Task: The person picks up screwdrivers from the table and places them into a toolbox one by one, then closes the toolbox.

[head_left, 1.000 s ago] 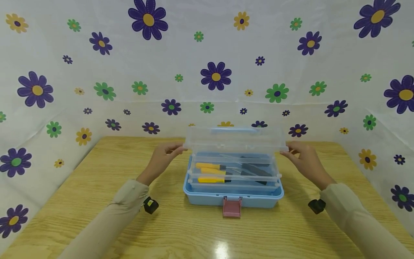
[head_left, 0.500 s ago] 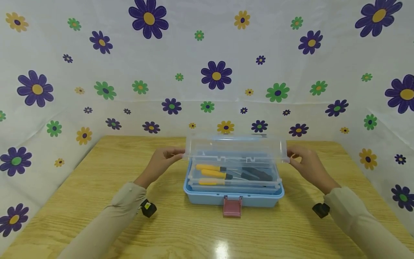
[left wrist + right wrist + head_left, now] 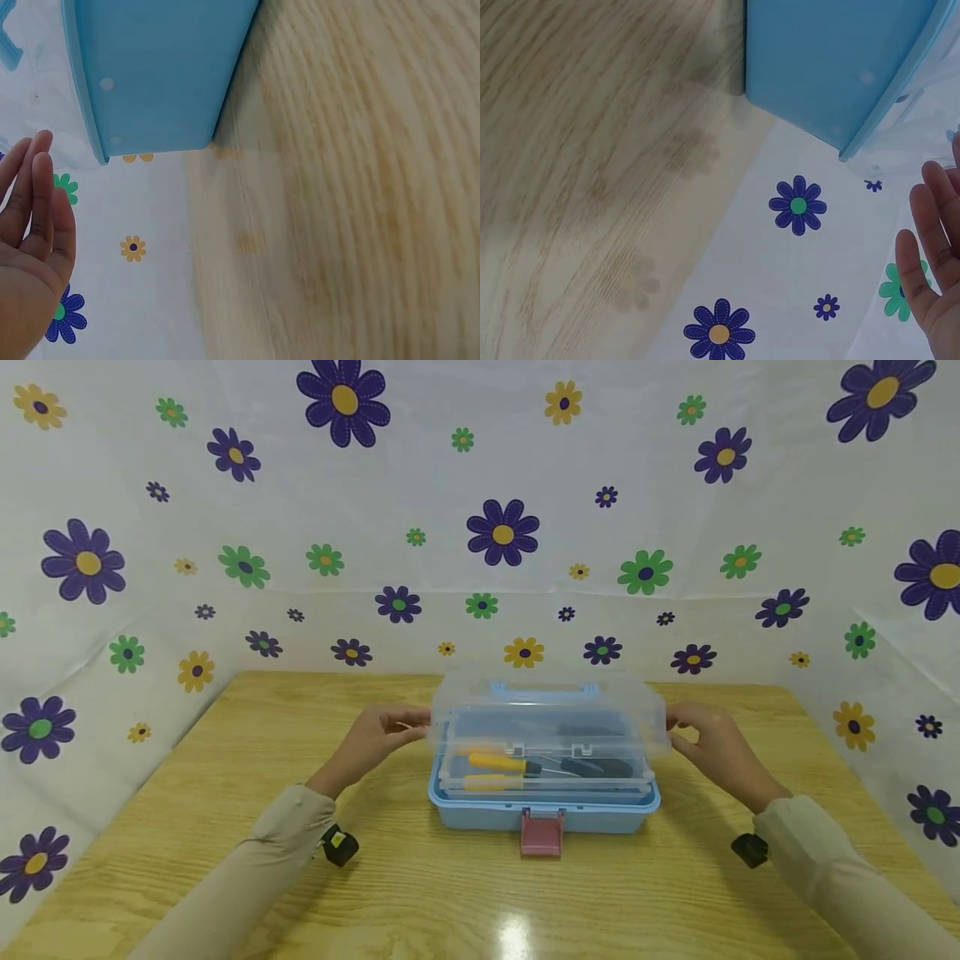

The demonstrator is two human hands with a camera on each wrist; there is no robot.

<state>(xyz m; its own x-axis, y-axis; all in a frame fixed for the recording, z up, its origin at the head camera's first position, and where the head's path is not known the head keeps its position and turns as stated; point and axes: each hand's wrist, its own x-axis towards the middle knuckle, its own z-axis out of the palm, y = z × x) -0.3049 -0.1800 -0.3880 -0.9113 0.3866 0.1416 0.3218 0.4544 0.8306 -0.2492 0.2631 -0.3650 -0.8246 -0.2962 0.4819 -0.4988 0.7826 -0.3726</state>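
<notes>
A light-blue toolbox (image 3: 472,817) stands in the middle of the table in the head view. Its clear lid (image 3: 465,693) is tilted partway down over it. At the lid's left end my left hand (image 3: 366,745) pinches the edge between thumb and fingers. My right hand (image 3: 711,743) holds the opposite end the same way. Both wrist views show the other fingers fairly straight beside the lid, with the thumbs hidden. Through the lid appear screwdrivers with yellow handles (image 3: 495,763) and dark-handled tools (image 3: 600,767) in a clear tray. A pink latch (image 3: 542,837) hangs down in front.
The wooden table (image 3: 420,893) extends around the toolbox. A white cloth (image 3: 420,485) printed with flowers stands behind it and at both sides. A light-blue handle (image 3: 543,696) is on the lid. Small black devices (image 3: 340,846) sit at both wrists.
The lid has swung forward and down over the tray, with both hands lowering slightly along with it. More of the tools now lie behind the lid. The toolbox base stays in place.
</notes>
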